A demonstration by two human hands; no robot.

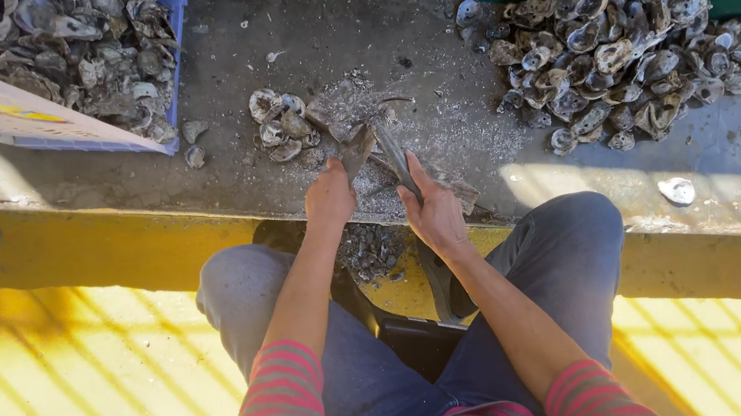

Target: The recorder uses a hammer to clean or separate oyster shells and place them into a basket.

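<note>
My left hand (pixel 330 194) is closed around an oyster (pixel 356 145), pinning it on the grit-covered ledge (pixel 426 55) at mid-frame so it can't slip, while my right hand (pixel 435 213) is clenched on a dark blade (pixel 393 158) angled toward that shell. A blue-rimmed crate (pixel 172 62) of shells with a pale flat side sits at upper left, a loose oyster heap (pixel 619 48) at upper right, a small cluster (pixel 281 124) just beyond my left hand.

A rough grey oyster shell (pixel 356 145) sits gripped in the left hand (pixel 330 194), tilted, its broad end toward 12 o'clock over the gritty concrete ledge. At its 3 o'clock, touching it, a flat grey blade (pixel 394 158) (dull, metal-looking) slants up from the right hand (pixel 435 213) toward 11 o'clock.
</note>
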